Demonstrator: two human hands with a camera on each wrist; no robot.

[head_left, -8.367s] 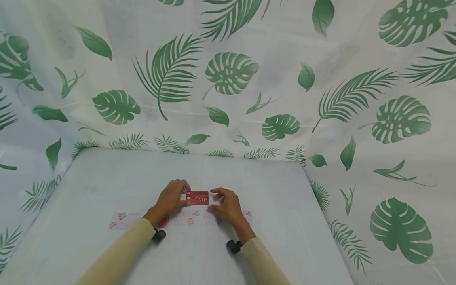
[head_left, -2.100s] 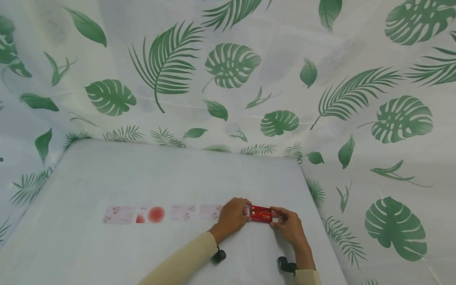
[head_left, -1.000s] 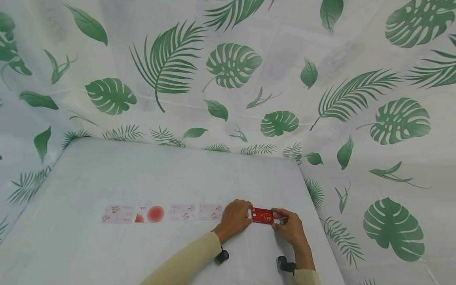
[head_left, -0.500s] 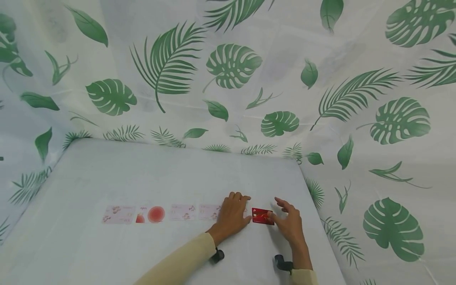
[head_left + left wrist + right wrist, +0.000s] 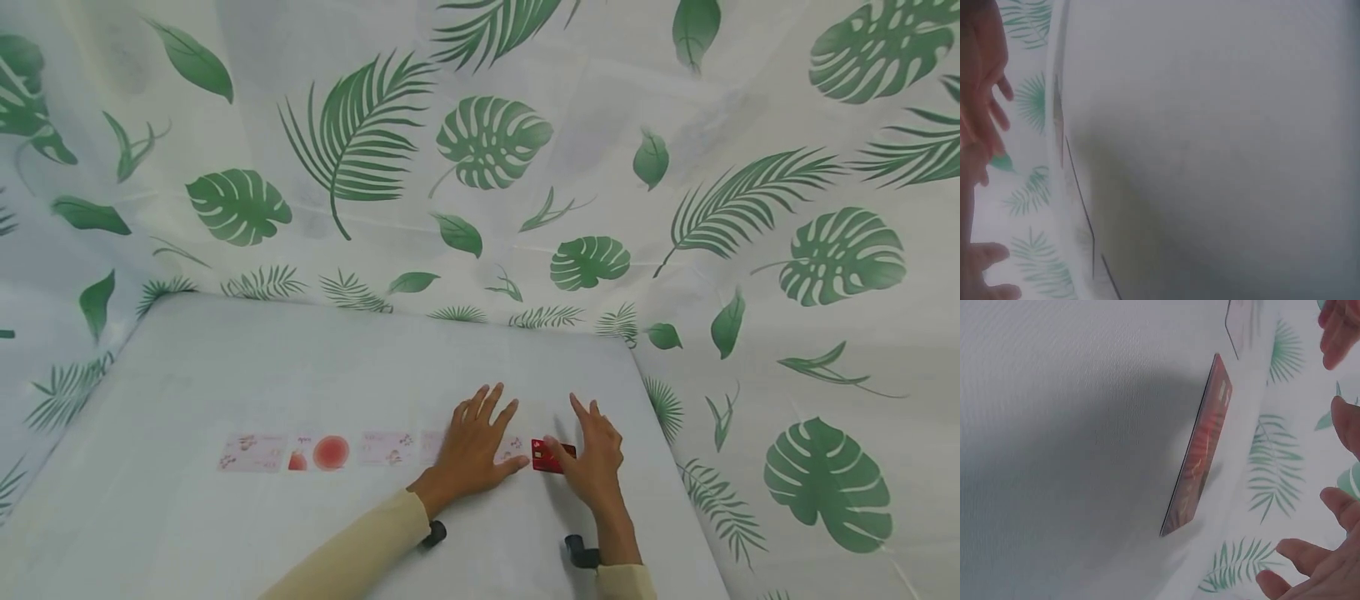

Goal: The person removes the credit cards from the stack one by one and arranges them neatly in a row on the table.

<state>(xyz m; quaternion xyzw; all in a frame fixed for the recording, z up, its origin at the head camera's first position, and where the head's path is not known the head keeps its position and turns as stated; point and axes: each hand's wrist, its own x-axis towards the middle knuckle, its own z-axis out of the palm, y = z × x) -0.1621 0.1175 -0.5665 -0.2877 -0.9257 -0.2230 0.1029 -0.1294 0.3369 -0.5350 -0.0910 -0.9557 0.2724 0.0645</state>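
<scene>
A red VIP card (image 5: 539, 457) lies flat on the white table at the right end of a row of cards. My right hand (image 5: 597, 458) hovers over it, fingers extended, the thumb overlapping the card in the head view. In the right wrist view the card (image 5: 1200, 450) rests on the surface with the fingers apart from it. Just left of it, my left hand (image 5: 468, 450) is spread above the row, hiding part of a pale pink flowered card (image 5: 510, 450). Neither hand grips anything.
Leftward in the row are a pale flowered card (image 5: 251, 452), a card with a red circle (image 5: 331, 452) and another pale card (image 5: 386, 448). A leaf-printed curtain (image 5: 495, 250) borders the table (image 5: 300, 367) at the back and sides.
The red card has gone from the middle of the table to the row's right end. Both hands, which held its edges a second ago, have let go, with fingers now straightened.
</scene>
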